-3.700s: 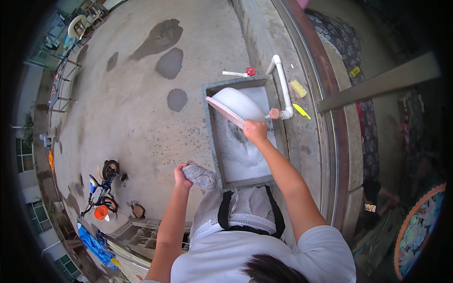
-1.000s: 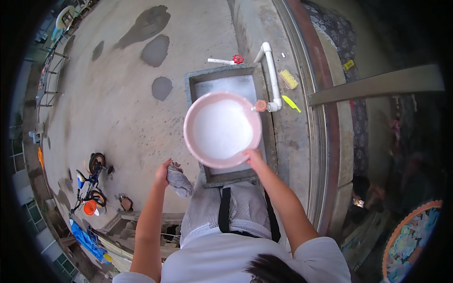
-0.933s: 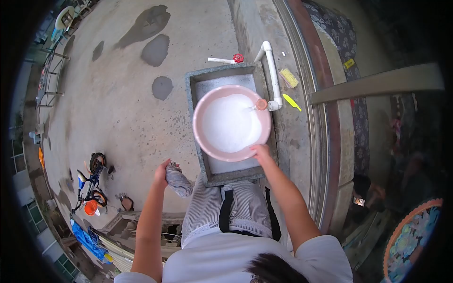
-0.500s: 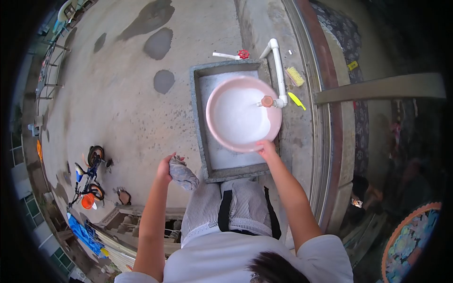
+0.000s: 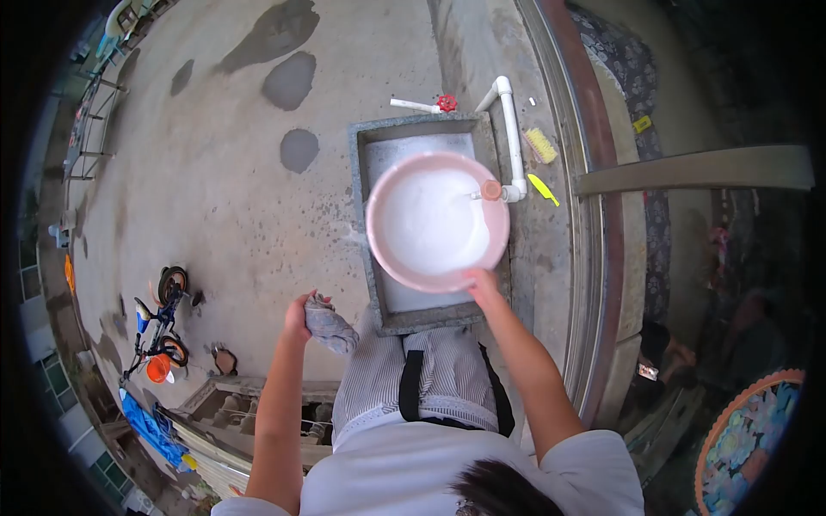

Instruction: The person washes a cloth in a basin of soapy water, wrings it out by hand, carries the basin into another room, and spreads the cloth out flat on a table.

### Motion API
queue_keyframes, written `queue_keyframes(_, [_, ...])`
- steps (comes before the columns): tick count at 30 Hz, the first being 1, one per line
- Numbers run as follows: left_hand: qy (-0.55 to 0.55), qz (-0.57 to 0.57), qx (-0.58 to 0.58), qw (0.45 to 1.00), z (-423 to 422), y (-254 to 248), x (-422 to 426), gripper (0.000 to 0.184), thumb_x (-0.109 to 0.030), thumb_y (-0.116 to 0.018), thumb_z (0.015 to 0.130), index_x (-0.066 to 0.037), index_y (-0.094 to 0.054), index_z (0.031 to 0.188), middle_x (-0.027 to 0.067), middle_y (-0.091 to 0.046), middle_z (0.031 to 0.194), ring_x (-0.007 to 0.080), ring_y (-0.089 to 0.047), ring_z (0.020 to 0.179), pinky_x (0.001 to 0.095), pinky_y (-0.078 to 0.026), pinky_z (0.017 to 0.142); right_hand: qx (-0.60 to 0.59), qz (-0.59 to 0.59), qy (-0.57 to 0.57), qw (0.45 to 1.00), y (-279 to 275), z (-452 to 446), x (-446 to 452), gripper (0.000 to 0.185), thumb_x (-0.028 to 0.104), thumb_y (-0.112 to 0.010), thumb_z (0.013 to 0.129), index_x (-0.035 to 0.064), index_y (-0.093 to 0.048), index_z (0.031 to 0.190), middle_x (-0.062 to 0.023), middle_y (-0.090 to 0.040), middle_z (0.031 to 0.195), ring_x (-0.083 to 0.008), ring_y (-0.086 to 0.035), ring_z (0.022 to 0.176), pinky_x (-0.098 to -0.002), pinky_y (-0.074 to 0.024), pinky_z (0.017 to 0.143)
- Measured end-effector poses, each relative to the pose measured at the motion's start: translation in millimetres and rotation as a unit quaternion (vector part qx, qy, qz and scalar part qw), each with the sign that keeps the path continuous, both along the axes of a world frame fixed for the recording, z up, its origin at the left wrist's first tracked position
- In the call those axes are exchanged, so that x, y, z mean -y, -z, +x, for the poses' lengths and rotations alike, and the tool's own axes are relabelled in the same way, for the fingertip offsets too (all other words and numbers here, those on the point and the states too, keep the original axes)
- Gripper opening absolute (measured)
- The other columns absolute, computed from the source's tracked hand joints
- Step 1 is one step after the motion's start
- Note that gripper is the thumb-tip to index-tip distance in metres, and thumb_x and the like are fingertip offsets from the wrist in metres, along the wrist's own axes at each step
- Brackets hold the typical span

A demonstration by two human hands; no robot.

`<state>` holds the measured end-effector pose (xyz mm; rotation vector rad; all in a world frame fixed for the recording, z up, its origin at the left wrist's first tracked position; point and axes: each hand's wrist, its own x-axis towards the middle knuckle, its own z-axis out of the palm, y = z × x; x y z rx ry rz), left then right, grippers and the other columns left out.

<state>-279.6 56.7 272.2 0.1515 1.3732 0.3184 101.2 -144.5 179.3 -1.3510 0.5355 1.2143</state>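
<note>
A pink basin (image 5: 379, 225) full of white suds sits within the grey stone sink (image 5: 360, 172), partly over its right side. My right hand (image 5: 483, 284) grips the basin's near rim. Bunched in my left hand (image 5: 298, 316) is a wet grey cloth (image 5: 330, 327), held left of the sink's near corner. Over the basin's right side reaches a faucet with an orange knob (image 5: 491, 190), fed by a white pipe (image 5: 514, 138). More suds (image 5: 413, 299) cover the sink floor around the basin.
A yellow scrub brush (image 5: 540, 145) and a yellow-green handled tool (image 5: 543, 190) lie right of the pipe. Behind the sink is a red valve wheel (image 5: 446, 103). A small bike (image 5: 163, 318) stands far left on the concrete. A window frame (image 5: 594, 258) runs along the right.
The basin has shifted toward me and slightly left, with my right hand still on its rim. My left hand and the cloth have moved only slightly.
</note>
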Motion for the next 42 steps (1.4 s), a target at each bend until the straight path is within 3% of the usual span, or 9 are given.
queue_keyframes(3, [-0.003, 0.007, 0.012, 1.000, -4.0, 5.4, 3.0, 0.036, -0.025, -0.041, 0.089, -0.005, -0.047, 0.119, 0.0184, -0.062, 0.097, 0.0299, -0.061, 0.080, 0.0430, -0.051, 0.072, 0.013, -0.120, -0.076, 0.990, -37.6, -11.4, 30.3, 0.040, -0.009, -0.059, 0.061, -0.0106, -0.052, 0.101, -0.0207, -0.059, 0.094, -0.0347, -0.061, 0.083, -0.0448, -0.0535, 0.070])
queue_keyframes(6, [-0.010, -0.011, 0.004, 1.000, -7.0, 14.7, 3.6, 0.037, -0.025, -0.040, 0.089, -0.005, -0.047, 0.120, 0.0183, -0.062, 0.097, 0.0300, -0.061, 0.080, 0.0426, -0.051, 0.072, -0.011, -0.079, -0.047, 0.996, -32.5, -41.5, -2.8, 0.046, -0.008, -0.058, 0.060, -0.0008, -0.054, 0.105, -0.0146, -0.057, 0.093, -0.0311, -0.058, 0.085, -0.0447, -0.0519, 0.068])
queue_keyframes(9, [0.015, -0.029, -0.003, 0.999, 1.4, 0.8, -1.3, 0.037, -0.025, -0.039, 0.090, -0.005, -0.047, 0.120, 0.0181, -0.062, 0.097, 0.0299, -0.061, 0.080, 0.0424, -0.051, 0.073, -0.069, -0.013, 0.002, 0.998, 22.3, -26.8, -33.4, 0.043, -0.008, -0.057, 0.064, -0.0055, -0.049, 0.106, -0.0169, -0.056, 0.099, -0.0317, -0.057, 0.092, -0.0439, -0.0521, 0.075])
queue_keyframes(19, [0.003, -0.016, 0.009, 1.000, 3.8, 12.8, 0.2, 0.039, -0.023, -0.038, 0.089, -0.005, -0.043, 0.124, 0.0201, -0.061, 0.099, 0.0311, -0.061, 0.083, 0.0430, -0.051, 0.075, 0.024, -0.121, -0.071, 0.990, -61.7, -37.1, 2.9, 0.047, -0.007, -0.059, 0.061, -0.0038, -0.050, 0.107, -0.0157, -0.060, 0.090, -0.0316, -0.061, 0.082, -0.0431, -0.0549, 0.065])
queue_keyframes(21, [0.007, -0.012, 0.015, 1.000, 2.0, 9.2, 0.8, 0.040, -0.023, -0.039, 0.089, -0.005, -0.043, 0.124, 0.0203, -0.061, 0.099, 0.0312, -0.061, 0.083, 0.0432, -0.051, 0.075, -0.028, -0.028, -0.044, 0.998, -23.7, -39.8, -12.8, 0.042, -0.007, -0.059, 0.062, -0.0044, -0.051, 0.103, -0.0157, -0.060, 0.091, -0.0312, -0.061, 0.081, -0.0417, -0.0546, 0.065])
queue_keyframes(27, [0.001, 0.000, 0.025, 1.000, 1.4, 5.1, -3.0, 0.039, -0.023, -0.041, 0.088, -0.005, -0.043, 0.123, 0.0205, -0.061, 0.099, 0.0310, -0.061, 0.083, 0.0432, -0.051, 0.074, 0.007, -0.052, -0.030, 0.998, -26.4, -2.1, 11.0, 0.032, -0.007, -0.059, 0.061, -0.0060, -0.054, 0.093, -0.0171, -0.059, 0.088, -0.0309, -0.061, 0.080, -0.0405, -0.0547, 0.063])
queue_keyframes(30, [-0.008, -0.005, 0.025, 1.000, 1.3, 6.1, 0.4, 0.039, -0.023, -0.041, 0.088, -0.005, -0.044, 0.122, 0.0204, -0.061, 0.099, 0.0308, -0.061, 0.082, 0.0428, -0.051, 0.073, -0.037, -0.133, -0.110, 0.984, -51.0, -20.0, 29.5, 0.040, -0.006, -0.055, 0.065, -0.0045, -0.050, 0.105, -0.0162, -0.059, 0.095, -0.0295, -0.061, 0.083, -0.0398, -0.0553, 0.072])
queue_keyframes(39, [-0.008, -0.002, 0.031, 0.999, -8.5, -2.0, 8.1, 0.039, -0.023, -0.042, 0.088, -0.005, -0.046, 0.121, 0.0198, -0.061, 0.100, 0.0294, -0.061, 0.080, 0.0420, -0.052, 0.072, -0.286, 0.019, -0.101, 0.953, -38.4, -34.9, -25.4, 0.036, -0.004, -0.055, 0.069, -0.0016, -0.051, 0.105, -0.0120, -0.058, 0.099, -0.0195, -0.062, 0.078, -0.0222, -0.0511, 0.054])
queue_keyframes(42, [-0.006, 0.002, 0.044, 0.999, -7.2, -11.2, 14.2, 0.040, -0.023, -0.043, 0.088, -0.005, -0.045, 0.124, 0.0198, -0.061, 0.101, 0.0287, -0.061, 0.080, 0.0410, -0.052, 0.072, -0.454, 0.050, -0.059, 0.888, -47.6, -46.6, -28.8, 0.026, 0.002, -0.049, 0.077, -0.0050, -0.050, 0.102, -0.0277, -0.054, 0.109, -0.0127, -0.052, 0.053, -0.0169, -0.0451, 0.042])
